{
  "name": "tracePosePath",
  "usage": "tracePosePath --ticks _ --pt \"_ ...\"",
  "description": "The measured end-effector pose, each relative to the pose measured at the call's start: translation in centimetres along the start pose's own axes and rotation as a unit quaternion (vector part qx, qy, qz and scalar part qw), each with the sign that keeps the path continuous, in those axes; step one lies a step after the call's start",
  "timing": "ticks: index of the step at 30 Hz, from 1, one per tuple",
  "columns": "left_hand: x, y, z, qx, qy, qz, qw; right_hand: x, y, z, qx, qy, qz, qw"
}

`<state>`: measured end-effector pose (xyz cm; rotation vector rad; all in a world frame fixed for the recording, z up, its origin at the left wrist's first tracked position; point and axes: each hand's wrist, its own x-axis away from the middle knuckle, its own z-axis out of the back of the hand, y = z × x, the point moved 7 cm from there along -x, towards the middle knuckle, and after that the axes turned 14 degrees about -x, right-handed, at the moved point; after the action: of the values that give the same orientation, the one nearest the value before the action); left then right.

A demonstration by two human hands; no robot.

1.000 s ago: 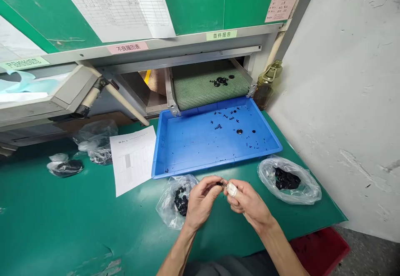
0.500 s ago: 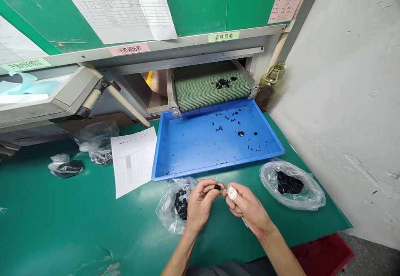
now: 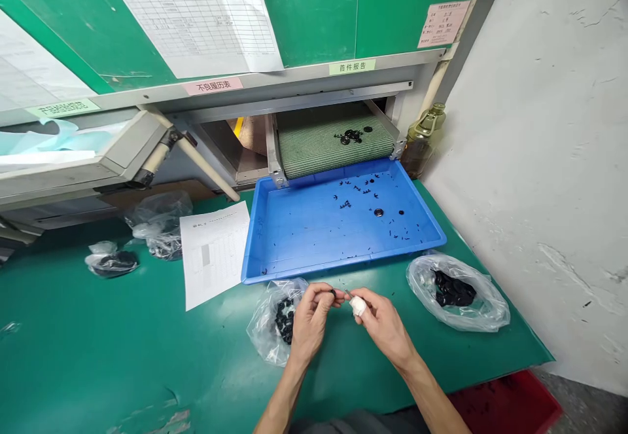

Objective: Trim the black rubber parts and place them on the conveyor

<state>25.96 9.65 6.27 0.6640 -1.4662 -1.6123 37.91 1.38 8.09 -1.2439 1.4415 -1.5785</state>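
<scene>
Blue plastic tray (image 3: 343, 262) just ahead of the fingertips, floor strewn with small black bits and one round ring (image 3: 378, 212). Left hand (image 3: 310, 323): thumb and forefinger pressed together, pinching a small black part (image 3: 333, 292), other fingers curled under. Right hand (image 3: 385, 329): fingers closed around a thin metal tip (image 3: 347, 292), white tape (image 3: 358, 306) wrapped on one finger, exact grip partly hidden. Small clear gap between the two sets of fingertips. Beyond the fingers, green mesh belt (image 3: 314, 156) carrying a cluster of black rings (image 3: 352, 136). Just below the left fingers, clear plastic bag (image 3: 262, 336) holding black parts; right of the right fingers, second clear bag (image 3: 485, 306) with a bigger black heap. Progress, judging by the layout: a good amount bagged, loose pieces left on belt and in tray, one part in the fingers. Versus the earlier frame: hands parted wider, black part more hidden by the left fingertips, metal tip more exposed.
</scene>
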Motion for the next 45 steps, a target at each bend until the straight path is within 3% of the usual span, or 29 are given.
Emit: tracePosePath --ticks 4,9,13,19,26,30,32,34,37,40,43,45 --pt "1.1 -0.9 1.8 -0.041 0.032 0.02 0.998 0.1 1.3 0.5 0.02 0.004 -0.008 1.0" --pt "3.6 -2.4 7.9 -0.167 0.15 0.061 0.973 0.3 4.4 1.8 0.051 0.007 -0.023 0.998" --pt "4.7 -3.7 10.6 -0.154 0.177 0.089 0.968 0.3 6.4 2.1 0.059 -0.008 -0.03 0.998" --pt "4.8 -4.5 10.7 -0.189 0.146 0.105 0.965 0.1 7.4 2.5 0.072 -0.005 -0.029 0.997" --pt "4.6 -3.4 10.8 -0.266 0.13 0.083 0.951 0.3 8.6 3.1 0.051 -0.003 -0.052 0.997" --pt "3.7 -1.7 10.6 -0.292 0.18 0.102 0.934 0.1 9.2 3.5 0.041 0.01 -0.063 0.997" --pt "2.0 -0.1 9.0 -0.293 0.173 0.083 0.936 -0.3 9.3 3.7 0.034 0.013 -0.067 0.997" --pt "-0.7 1.9 5.9 -0.295 0.126 0.033 0.946 -0.6 9.4 3.9 0.024 0.017 -0.073 0.997" --pt "-6.1 5.0 -1.3 -0.305 0.012 -0.078 0.949 -1.1 9.5 4.2 0.005 0.026 -0.084 0.996" --pt "-11.9 6.7 -9.6 -0.336 -0.109 -0.185 0.917 -1.4 9.5 4.5 -0.011 0.04 -0.09 0.995" --pt "-17.7 6.5 -16.1 -0.344 -0.151 -0.21 0.903 -1.5 9.6 4.7 -0.037 0.044 -0.106 0.993" --pt "-20.7 5.7 -19.3 -0.347 -0.16 -0.211 0.9 -1.6 9.9 4.6 -0.06 0.043 -0.121 0.99"
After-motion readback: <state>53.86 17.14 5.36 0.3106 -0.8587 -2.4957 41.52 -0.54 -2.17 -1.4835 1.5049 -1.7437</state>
